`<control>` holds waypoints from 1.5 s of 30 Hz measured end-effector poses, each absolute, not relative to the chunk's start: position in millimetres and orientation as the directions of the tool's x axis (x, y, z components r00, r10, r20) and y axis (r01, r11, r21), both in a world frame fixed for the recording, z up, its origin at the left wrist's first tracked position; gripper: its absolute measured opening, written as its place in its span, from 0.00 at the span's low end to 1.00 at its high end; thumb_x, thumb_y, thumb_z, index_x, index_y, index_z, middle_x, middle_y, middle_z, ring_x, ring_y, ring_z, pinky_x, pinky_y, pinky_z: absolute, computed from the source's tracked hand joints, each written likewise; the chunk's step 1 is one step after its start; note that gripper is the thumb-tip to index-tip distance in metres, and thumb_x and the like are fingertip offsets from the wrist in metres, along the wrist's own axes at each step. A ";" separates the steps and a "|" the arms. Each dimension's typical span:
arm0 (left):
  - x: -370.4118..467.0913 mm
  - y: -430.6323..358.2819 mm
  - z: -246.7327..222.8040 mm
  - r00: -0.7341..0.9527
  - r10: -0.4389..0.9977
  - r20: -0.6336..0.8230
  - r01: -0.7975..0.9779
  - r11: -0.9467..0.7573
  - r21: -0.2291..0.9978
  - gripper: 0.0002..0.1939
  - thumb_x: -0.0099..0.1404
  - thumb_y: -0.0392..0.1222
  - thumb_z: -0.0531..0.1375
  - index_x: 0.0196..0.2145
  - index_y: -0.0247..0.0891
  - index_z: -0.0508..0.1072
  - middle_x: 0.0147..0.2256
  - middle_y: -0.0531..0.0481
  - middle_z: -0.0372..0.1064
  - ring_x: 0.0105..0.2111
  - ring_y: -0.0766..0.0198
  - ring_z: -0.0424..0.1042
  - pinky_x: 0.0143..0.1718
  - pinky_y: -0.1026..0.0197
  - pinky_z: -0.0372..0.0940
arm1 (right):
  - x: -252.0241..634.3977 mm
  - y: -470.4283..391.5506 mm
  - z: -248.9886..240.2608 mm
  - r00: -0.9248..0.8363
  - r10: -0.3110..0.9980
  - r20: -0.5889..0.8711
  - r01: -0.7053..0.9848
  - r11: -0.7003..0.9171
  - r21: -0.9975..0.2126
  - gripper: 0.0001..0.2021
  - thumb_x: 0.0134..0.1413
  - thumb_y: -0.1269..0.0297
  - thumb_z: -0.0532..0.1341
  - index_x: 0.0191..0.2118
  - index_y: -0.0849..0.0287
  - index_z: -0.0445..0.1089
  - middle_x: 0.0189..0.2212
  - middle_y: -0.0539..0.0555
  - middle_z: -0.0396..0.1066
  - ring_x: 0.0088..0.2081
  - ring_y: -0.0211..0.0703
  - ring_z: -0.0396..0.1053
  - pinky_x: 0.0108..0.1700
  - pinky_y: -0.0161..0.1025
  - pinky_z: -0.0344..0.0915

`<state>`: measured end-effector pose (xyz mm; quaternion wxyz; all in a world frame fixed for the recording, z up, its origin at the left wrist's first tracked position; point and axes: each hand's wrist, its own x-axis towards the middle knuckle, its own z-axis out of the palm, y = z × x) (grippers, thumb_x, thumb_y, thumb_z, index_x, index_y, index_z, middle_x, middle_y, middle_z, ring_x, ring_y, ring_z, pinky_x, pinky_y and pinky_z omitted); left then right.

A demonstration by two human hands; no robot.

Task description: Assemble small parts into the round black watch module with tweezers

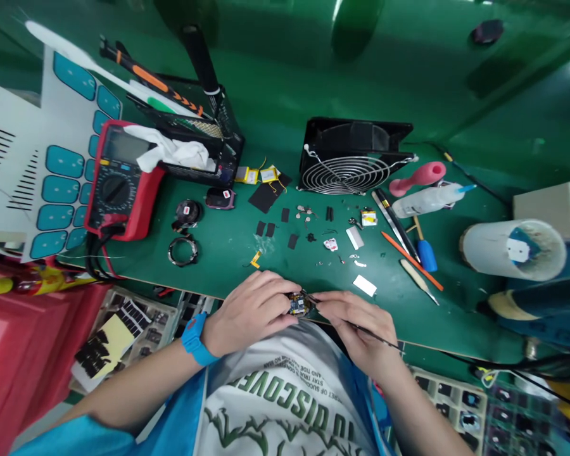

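At the table's front edge, close to my body, my left hand [261, 306] grips a small round device with an exposed circuit board [298, 304], dark with yellowish parts. Thin dark tweezers [377, 337] lie in my right hand [360, 323], their tip at the board's right side. My fingers cover part of both. Just beyond my left hand is a yellow flex cable [255, 258]. A white rectangular piece [364, 285] lies past my right hand. Farther back are black pads [292, 241], a silver plate [354, 238] and several tiny parts.
A black fan [356, 155] stands at the back. On the left are a red multimeter [118, 183], a black tool holder [223, 142] and a ring-shaped casing [182, 251]. Pens, an orange stick [411, 259] and a squeeze bottle [427, 201] lie right, near a white cup [513, 249].
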<state>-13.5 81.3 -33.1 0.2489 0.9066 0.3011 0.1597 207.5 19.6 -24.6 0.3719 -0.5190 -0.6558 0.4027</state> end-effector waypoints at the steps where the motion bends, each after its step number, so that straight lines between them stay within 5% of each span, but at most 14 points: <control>1: -13.5 81.4 -33.0 0.767 0.626 0.141 0.467 -0.696 0.545 0.12 0.63 0.50 0.59 0.28 0.40 0.67 0.44 0.56 0.70 0.41 0.64 0.66 0.39 0.59 0.65 | 207.4 18.6 -27.2 -0.160 0.985 0.071 0.365 0.126 -0.922 0.13 0.56 0.77 0.59 0.41 0.52 0.73 0.43 0.50 0.77 0.42 0.41 0.78 0.43 0.37 0.79; 11: -14.1 80.4 -35.7 0.768 0.622 0.155 0.476 -0.715 0.512 0.13 0.62 0.51 0.60 0.27 0.40 0.68 0.45 0.58 0.71 0.43 0.63 0.68 0.40 0.59 0.66 | 203.2 17.0 -29.1 -0.044 0.998 0.051 0.301 0.061 -0.952 0.13 0.54 0.74 0.62 0.41 0.47 0.74 0.40 0.48 0.79 0.39 0.46 0.79 0.40 0.44 0.80; 21: -12.9 80.2 -35.5 0.767 0.617 0.175 0.470 -0.727 0.501 0.12 0.64 0.51 0.59 0.32 0.39 0.70 0.45 0.57 0.72 0.44 0.63 0.66 0.42 0.59 0.66 | 199.5 11.8 -24.7 -0.121 0.989 0.084 0.441 0.129 -0.888 0.17 0.53 0.76 0.62 0.46 0.48 0.72 0.43 0.49 0.77 0.42 0.44 0.79 0.44 0.40 0.80; 26: -13.4 79.4 -37.4 0.769 0.613 0.184 0.449 -0.722 0.526 0.12 0.64 0.50 0.59 0.31 0.38 0.69 0.46 0.56 0.70 0.44 0.63 0.65 0.43 0.59 0.65 | 203.2 13.7 -25.8 -0.101 0.994 0.045 0.372 0.079 -0.925 0.16 0.55 0.76 0.60 0.43 0.47 0.74 0.43 0.48 0.78 0.41 0.46 0.79 0.42 0.44 0.80; 45: -10.5 79.4 -36.1 0.774 0.618 0.138 0.452 -0.693 0.562 0.13 0.63 0.49 0.60 0.30 0.38 0.65 0.48 0.56 0.69 0.45 0.61 0.65 0.44 0.57 0.65 | 202.2 20.4 -25.0 -0.072 0.997 0.026 0.295 0.046 -0.954 0.10 0.53 0.77 0.63 0.39 0.56 0.75 0.38 0.52 0.79 0.41 0.44 0.79 0.43 0.40 0.77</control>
